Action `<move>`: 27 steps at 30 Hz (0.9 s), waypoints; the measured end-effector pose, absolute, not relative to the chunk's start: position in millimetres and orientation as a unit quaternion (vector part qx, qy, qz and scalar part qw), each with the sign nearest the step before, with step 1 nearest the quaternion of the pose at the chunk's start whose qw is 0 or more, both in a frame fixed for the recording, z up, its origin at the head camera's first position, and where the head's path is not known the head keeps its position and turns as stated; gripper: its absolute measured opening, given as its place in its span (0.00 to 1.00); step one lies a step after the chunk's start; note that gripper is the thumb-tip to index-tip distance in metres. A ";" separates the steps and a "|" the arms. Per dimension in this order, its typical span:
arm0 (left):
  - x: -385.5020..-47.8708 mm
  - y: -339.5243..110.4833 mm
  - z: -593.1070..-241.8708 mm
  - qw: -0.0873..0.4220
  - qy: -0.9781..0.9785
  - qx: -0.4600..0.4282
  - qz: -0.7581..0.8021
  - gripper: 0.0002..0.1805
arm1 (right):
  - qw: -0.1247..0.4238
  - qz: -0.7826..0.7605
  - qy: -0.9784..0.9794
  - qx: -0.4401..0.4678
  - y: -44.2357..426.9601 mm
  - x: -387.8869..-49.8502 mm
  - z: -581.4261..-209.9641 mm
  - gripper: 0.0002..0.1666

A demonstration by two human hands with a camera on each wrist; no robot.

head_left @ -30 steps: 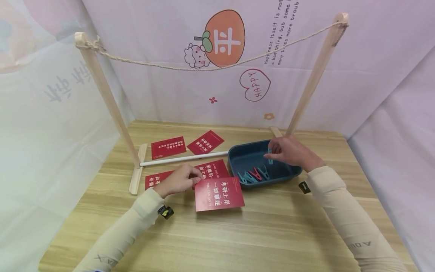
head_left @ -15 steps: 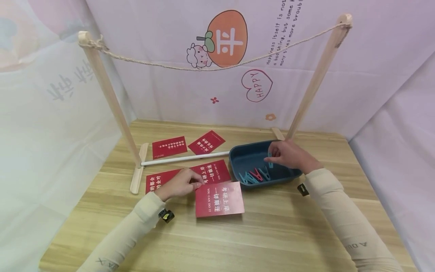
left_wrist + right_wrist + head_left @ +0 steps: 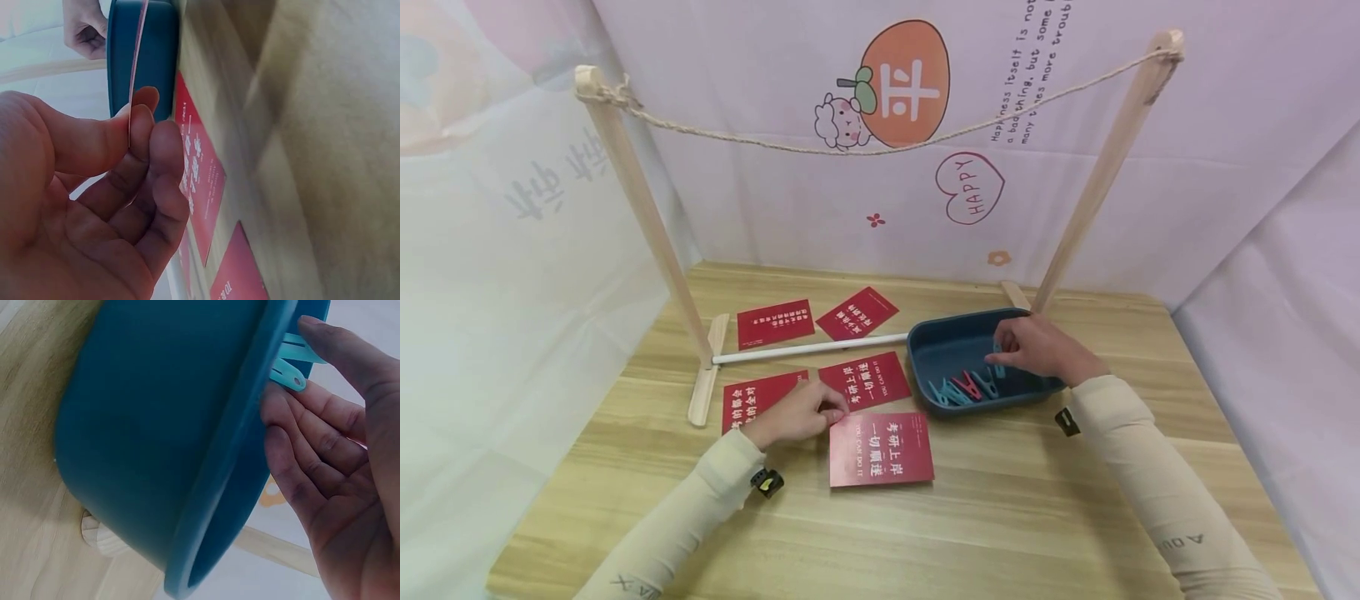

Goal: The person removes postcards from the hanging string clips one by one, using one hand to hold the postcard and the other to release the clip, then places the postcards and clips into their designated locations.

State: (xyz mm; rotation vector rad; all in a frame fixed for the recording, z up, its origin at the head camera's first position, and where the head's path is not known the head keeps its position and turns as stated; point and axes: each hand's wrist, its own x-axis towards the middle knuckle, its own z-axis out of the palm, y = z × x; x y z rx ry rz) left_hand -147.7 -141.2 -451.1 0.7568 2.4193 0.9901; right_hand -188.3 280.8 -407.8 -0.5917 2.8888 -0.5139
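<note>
My left hand (image 3: 797, 412) pinches a red card with white lettering (image 3: 880, 450) at its upper left corner, between thumb and fingers. The left wrist view shows that card edge-on, raised off the table. My right hand (image 3: 1037, 346) is over the right part of a dark blue bin (image 3: 946, 354), pinching a light blue clothespin (image 3: 997, 360). In the right wrist view the clothespin's handle ends (image 3: 290, 374) show between thumb and fingers, and the bin's rim hides the rest. Several blue clothespins and a red clothespin (image 3: 971, 384) lie in the bin.
Red cards (image 3: 865, 382) lie on the wooden table on both sides of a white rod (image 3: 812, 348). Two wooden posts (image 3: 643, 212) stand left and right, and a slack twine (image 3: 760, 146) hangs between their tops. A printed cloth is behind.
The card in my left hand has come down slightly toward the table's front and lies flatter to view. My right hand stays over the bin with the clothespin, its fingers slightly shifted.
</note>
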 end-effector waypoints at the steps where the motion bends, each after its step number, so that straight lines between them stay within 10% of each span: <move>1: -147.4 -141.1 -452.1 0.209 0.868 0.276 0.356 0.10 | 0.076 -0.171 0.963 -0.195 281.0 -188.3 -408.0 0.18; 27: -137.4 -134.5 -457.3 0.103 0.897 0.329 0.276 0.09 | 0.151 -0.125 0.965 -0.172 286.5 -186.1 -416.3 0.20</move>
